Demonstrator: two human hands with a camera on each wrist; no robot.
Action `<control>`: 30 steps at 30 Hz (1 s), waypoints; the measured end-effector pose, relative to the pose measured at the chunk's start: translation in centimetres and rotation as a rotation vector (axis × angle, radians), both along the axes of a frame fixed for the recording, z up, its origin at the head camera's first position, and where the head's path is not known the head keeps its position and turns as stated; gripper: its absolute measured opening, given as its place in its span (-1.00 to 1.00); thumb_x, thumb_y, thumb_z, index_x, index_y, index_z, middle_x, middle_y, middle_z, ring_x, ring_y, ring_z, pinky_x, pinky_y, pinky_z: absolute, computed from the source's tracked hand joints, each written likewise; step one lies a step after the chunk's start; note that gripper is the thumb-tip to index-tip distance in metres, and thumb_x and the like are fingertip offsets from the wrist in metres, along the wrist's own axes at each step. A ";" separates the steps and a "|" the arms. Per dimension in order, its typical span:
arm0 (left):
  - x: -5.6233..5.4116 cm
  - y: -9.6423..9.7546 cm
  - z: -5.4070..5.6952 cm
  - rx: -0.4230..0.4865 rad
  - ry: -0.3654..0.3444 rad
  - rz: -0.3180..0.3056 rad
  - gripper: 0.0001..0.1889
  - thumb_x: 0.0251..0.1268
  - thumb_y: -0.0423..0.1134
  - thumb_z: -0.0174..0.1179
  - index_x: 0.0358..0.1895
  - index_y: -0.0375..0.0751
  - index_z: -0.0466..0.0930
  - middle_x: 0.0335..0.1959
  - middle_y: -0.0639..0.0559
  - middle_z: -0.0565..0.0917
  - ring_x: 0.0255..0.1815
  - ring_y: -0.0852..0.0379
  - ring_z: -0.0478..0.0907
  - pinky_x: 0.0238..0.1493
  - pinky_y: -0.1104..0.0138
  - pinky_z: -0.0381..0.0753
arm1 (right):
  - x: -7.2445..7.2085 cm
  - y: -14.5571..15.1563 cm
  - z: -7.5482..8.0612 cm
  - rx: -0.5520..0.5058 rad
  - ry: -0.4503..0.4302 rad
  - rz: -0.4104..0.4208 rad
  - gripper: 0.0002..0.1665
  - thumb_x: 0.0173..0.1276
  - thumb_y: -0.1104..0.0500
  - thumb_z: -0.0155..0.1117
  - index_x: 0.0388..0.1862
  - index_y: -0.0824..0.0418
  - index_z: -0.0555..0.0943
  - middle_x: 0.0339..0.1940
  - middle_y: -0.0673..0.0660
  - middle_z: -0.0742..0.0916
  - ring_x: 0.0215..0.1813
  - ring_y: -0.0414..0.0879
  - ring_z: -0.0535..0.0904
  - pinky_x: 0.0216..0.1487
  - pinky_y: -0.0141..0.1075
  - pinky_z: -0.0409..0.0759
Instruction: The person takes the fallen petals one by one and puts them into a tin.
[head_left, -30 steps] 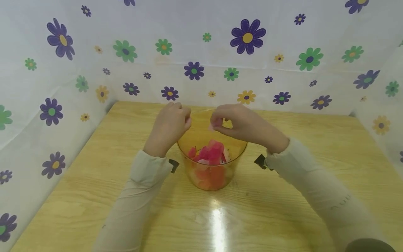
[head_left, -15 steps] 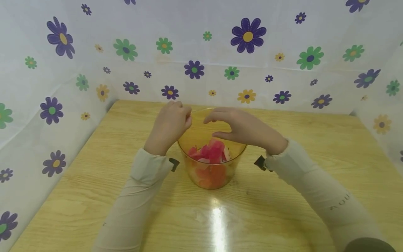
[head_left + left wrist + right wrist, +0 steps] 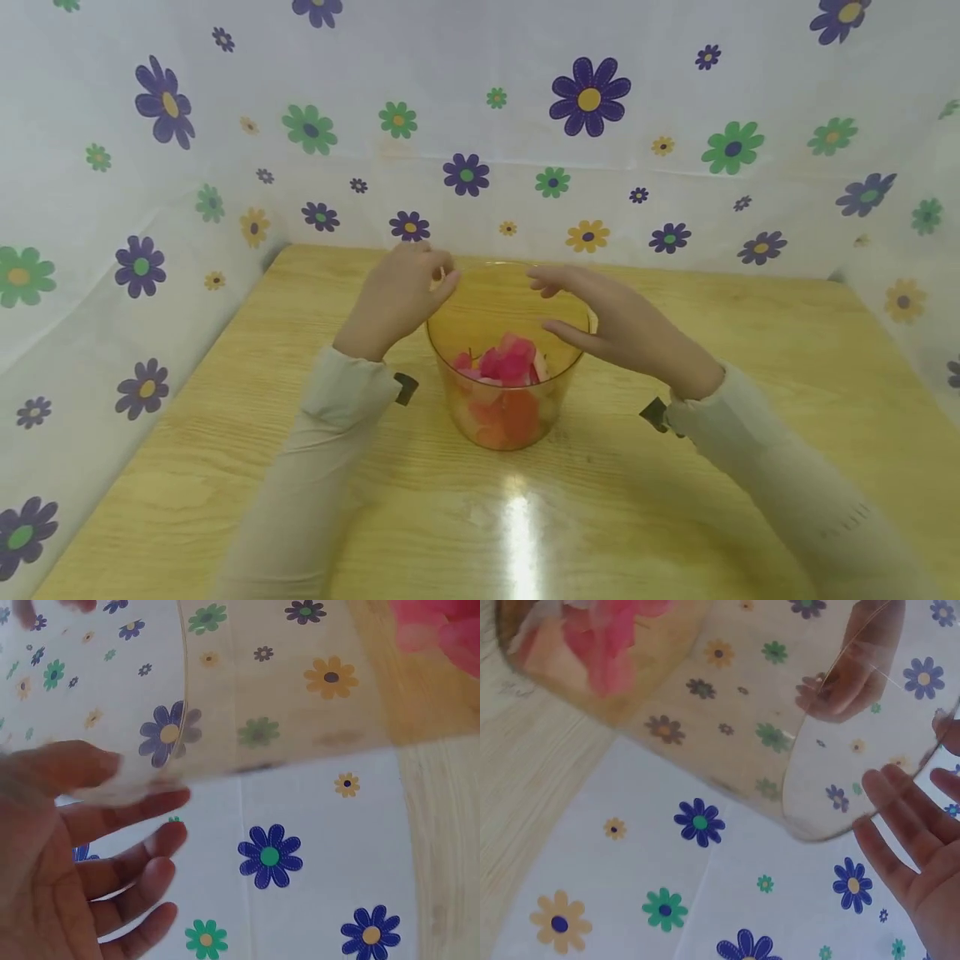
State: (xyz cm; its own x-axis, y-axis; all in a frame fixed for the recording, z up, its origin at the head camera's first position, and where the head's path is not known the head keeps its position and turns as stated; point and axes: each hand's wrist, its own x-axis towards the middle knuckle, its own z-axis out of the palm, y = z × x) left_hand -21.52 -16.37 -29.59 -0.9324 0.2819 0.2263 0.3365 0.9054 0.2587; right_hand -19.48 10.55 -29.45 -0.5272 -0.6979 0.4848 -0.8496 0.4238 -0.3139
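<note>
A clear amber tub [image 3: 491, 304] stands on the wooden table, its lower part filled with crumpled pink and red petal-like pieces [image 3: 510, 358]. My left hand [image 3: 393, 300] is at the tub's left rim. In the left wrist view, the thumb and loosely bent fingers of that hand [image 3: 45, 847] lie apart on either side of the rim. My right hand [image 3: 622, 325] is at the right rim, thumb and fingers spread with nothing between them. The right wrist view shows the fingertips of this hand [image 3: 937, 900] right at the rim.
The table [image 3: 247, 433] has a pale wood grain and a bright reflection in front of the tub. A white flower-printed cloth [image 3: 337, 83] encloses it at the back and both sides. Dark tabs [image 3: 405, 388] stick out at the sleeve cuffs.
A small pale pink piece that my right hand pinched has been let go. The right hand has opened and shifted right. My left thumb and fingers have loosened apart at the rim.
</note>
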 end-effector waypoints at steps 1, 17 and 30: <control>0.1 -0.5 0.0 0.036 -0.012 0.004 -0.69 0.38 -0.05 -0.05 -0.17 -0.15 0.61 -0.24 -0.06 0.62 -0.15 -0.02 0.49 -0.09 0.15 0.51 | 0.1 0.4 -0.1 -0.013 0.015 -0.020 -0.31 0.18 0.23 0.33 0.30 0.21 0.34 0.09 0.14 0.62 0.10 -0.02 0.55 0.16 -0.11 0.50; 3.8 -3.9 -6.5 0.346 -0.479 -0.242 0.02 -0.03 0.09 0.36 0.47 0.12 -0.09 0.35 0.02 0.32 0.25 -0.04 0.37 0.25 -0.05 0.33 | 1.0 4.5 -7.5 0.044 -0.402 -0.073 0.27 0.09 0.11 0.43 0.53 0.04 -0.26 0.45 0.20 0.26 0.25 0.08 0.43 0.21 0.00 0.44; -1.5 1.3 -8.7 0.417 -0.440 -0.262 0.10 -0.11 -0.05 0.45 0.49 -0.02 -0.12 0.31 -0.10 0.39 0.20 -0.07 0.44 0.25 0.07 0.40 | -3.7 5.7 -8.7 0.003 -0.444 -0.131 0.35 -0.06 0.14 0.53 0.50 0.09 -0.22 0.36 0.31 0.40 0.08 0.10 0.59 0.12 0.04 0.51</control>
State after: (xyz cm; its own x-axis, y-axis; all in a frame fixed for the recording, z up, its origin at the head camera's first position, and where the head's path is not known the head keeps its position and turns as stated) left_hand -23.00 -15.07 -38.27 -0.8754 0.4829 -0.0212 0.3143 0.6021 0.7339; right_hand -23.20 16.21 -38.14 -0.7671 -0.6126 0.1905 -0.5727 0.5202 -0.6336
